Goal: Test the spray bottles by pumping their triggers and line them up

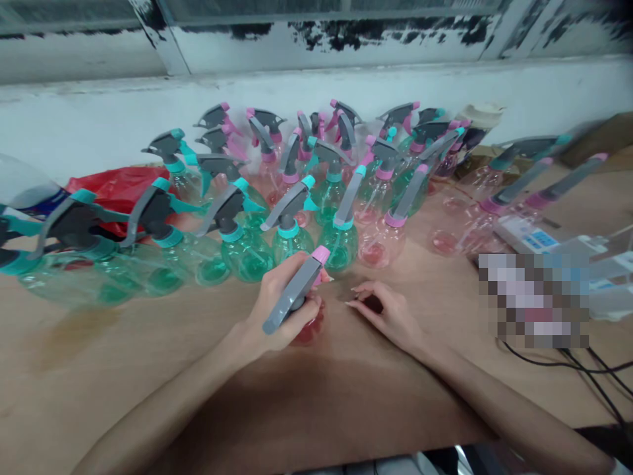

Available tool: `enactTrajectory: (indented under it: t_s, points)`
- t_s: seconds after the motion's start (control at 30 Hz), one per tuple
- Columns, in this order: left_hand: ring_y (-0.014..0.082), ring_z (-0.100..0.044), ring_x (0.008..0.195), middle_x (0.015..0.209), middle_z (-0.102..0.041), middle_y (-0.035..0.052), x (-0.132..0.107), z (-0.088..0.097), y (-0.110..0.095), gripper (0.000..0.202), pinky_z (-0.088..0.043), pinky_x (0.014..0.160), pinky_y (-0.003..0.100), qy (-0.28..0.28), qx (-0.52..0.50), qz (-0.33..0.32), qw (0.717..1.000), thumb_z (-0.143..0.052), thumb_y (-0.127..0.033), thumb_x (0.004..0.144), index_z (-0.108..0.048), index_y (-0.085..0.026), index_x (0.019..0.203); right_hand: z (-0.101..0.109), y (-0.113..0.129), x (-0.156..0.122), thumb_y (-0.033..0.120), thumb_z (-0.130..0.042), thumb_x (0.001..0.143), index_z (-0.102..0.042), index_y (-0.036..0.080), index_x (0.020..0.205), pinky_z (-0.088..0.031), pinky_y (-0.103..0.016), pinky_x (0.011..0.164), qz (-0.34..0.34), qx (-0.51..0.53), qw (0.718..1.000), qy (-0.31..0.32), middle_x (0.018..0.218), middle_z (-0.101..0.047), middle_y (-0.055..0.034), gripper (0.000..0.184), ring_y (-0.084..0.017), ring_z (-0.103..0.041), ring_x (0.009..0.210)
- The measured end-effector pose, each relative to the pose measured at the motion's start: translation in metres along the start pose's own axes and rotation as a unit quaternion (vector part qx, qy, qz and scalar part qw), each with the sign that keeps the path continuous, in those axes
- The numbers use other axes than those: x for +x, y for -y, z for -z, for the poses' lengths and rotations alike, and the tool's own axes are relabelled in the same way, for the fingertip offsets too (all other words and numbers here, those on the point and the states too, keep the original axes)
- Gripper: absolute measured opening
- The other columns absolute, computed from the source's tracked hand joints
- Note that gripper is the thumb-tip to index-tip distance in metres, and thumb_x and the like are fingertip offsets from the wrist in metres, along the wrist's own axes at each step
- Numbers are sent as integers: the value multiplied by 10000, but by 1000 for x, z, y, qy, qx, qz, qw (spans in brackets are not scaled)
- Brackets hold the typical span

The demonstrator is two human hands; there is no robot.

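My left hand is wrapped around the neck of a spray bottle with a grey trigger head, a pink nozzle tip and a clear pink body. Most of its neck is hidden by my fingers, and the ribbed lower body shows beneath them, close to the tabletop. To the right of this bottle, my right hand hovers low over the table. Its fingers curl with thumb and fingertips slightly apart, and nothing shows between them. Just beyond my hands are a green spray bottle and a pink spray bottle.
Several more green and pink spray bottles crowd the wooden table toward the wall. A red plastic bag lies behind them at left. On the right are clear plastic containers, a blurred-out object and black cables.
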State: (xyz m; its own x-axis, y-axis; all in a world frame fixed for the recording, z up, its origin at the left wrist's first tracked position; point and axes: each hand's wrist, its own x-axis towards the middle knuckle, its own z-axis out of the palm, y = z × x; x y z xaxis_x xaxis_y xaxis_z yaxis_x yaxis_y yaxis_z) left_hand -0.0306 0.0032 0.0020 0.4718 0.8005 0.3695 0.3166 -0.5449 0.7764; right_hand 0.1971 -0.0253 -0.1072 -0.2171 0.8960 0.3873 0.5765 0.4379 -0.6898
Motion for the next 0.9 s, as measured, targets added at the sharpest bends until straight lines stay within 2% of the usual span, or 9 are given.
enactTrajectory:
  t_s: [0.1,0.23,0.37,0.5,0.63,0.9]
  points:
    - [205,-618,696,794,-616,8,1,1,2,140,-488,621,355,3,9,-21,1000,-523,-196,751,-561,-247,876,-1,-2,-1,333,-579,915,-593,245,981,-544,-381,715,4,-2,1000,2,829,-699,-48,110,-232,-675,815]
    - [186,-599,653,878,-621,31,4,0,7,232,-510,638,364,2,-4,-17,1000,-540,-202,743,-603,-238,963,-1,-2,0,315,-586,913,-594,249,994,-548,-410,754,18,-1,1000,3,806,-703,-36,104,-234,-684,812]
    - [162,-613,677,990,-627,39,3,-4,6,324,-555,683,340,-12,-32,2,999,-560,-197,754,-609,-254,1069,0,1,2,288,-608,903,-612,257,1014,-528,-461,884,39,7,999,8,770,-704,-6,116,-213,-696,780]
    - [149,-620,681,1039,-638,32,0,-6,0,346,-577,767,362,-17,-52,19,998,-570,-193,768,-582,-267,1106,1,3,4,282,-639,888,-627,264,1003,-486,-496,974,57,11,998,8,760,-712,9,117,-191,-701,738]
    - [154,-641,701,1048,-654,43,-1,-5,-5,352,-583,776,352,-8,-45,45,998,-569,-187,777,-553,-245,1123,0,2,3,276,-635,893,-622,253,1011,-472,-515,996,67,7,998,4,779,-720,3,121,-184,-703,737]
    - [153,-642,721,1139,-660,76,-1,-5,-4,358,-568,768,338,-14,-48,35,998,-566,-174,774,-560,-199,1131,-1,3,2,248,-607,905,-605,226,1021,-490,-493,969,80,-8,997,-10,763,-701,0,118,-168,-684,702]
